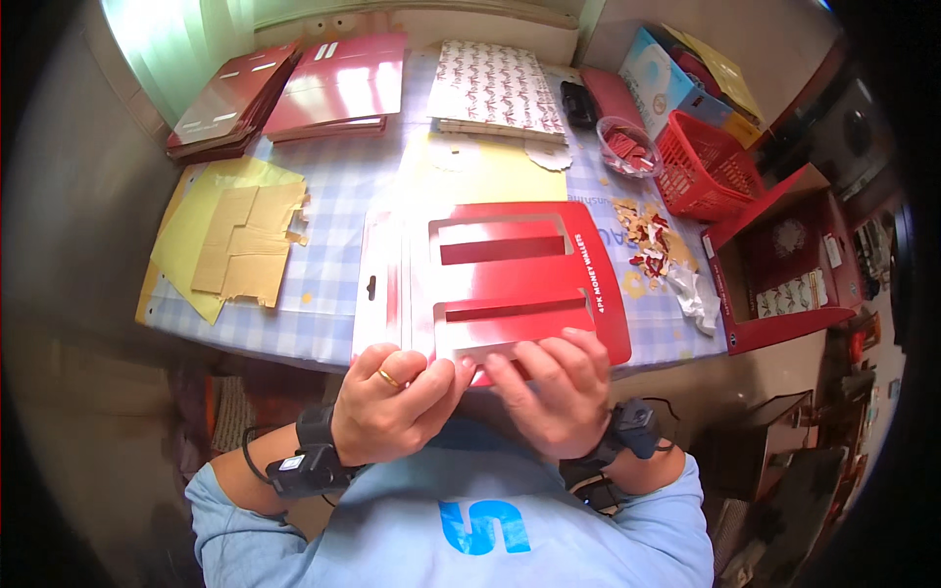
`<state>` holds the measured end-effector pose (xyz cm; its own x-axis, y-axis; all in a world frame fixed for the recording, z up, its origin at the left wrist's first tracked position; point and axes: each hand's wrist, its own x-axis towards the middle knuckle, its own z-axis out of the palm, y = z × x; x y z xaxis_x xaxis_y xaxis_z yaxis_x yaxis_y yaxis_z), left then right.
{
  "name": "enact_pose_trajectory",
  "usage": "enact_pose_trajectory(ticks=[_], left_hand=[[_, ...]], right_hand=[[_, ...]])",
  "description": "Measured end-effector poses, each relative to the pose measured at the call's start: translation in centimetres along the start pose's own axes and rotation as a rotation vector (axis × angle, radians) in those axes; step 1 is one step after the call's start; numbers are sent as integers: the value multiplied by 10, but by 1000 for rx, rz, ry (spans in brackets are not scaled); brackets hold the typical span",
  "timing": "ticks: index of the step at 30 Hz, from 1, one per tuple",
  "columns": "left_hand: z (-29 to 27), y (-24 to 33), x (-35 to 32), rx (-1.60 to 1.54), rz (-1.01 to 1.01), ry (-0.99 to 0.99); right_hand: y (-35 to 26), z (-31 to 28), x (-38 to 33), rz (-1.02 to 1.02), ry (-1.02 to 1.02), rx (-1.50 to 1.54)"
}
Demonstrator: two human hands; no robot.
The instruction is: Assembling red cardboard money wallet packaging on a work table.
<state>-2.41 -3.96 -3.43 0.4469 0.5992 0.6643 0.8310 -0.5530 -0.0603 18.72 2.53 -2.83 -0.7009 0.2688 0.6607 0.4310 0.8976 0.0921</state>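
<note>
A glossy red cardboard package [510, 299] with two long cut-out windows and a hang hole lies at the table's near edge in front of me. My left hand [397, 407] is closed on its near edge, thumb and finger pinched together, a ring on one finger. Beside it, my right hand [557, 392] has curled fingers on the same edge, right of the pinch. The fingertips of both hands nearly meet there; what lies beneath them is hidden.
Red card stacks [338, 83] stand far left, with a patterned stack [495, 88] beside them. Torn brown cardboard [253, 240] lies left. At right are a tub of red pieces [629, 147], a red basket [706, 167], paper scraps [647, 240] and an open red box [784, 245].
</note>
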Motion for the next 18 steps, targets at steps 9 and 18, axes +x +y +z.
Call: enact_pose_trajectory(ticks=[9,18], left_hand=[[-4,-9,-3,3,29,44],[-5,-26,-11,-29,1,45]], right_hand=[[9,-5,-5,-81,-21,-36],[48,-31,-46,68,-56,-136]])
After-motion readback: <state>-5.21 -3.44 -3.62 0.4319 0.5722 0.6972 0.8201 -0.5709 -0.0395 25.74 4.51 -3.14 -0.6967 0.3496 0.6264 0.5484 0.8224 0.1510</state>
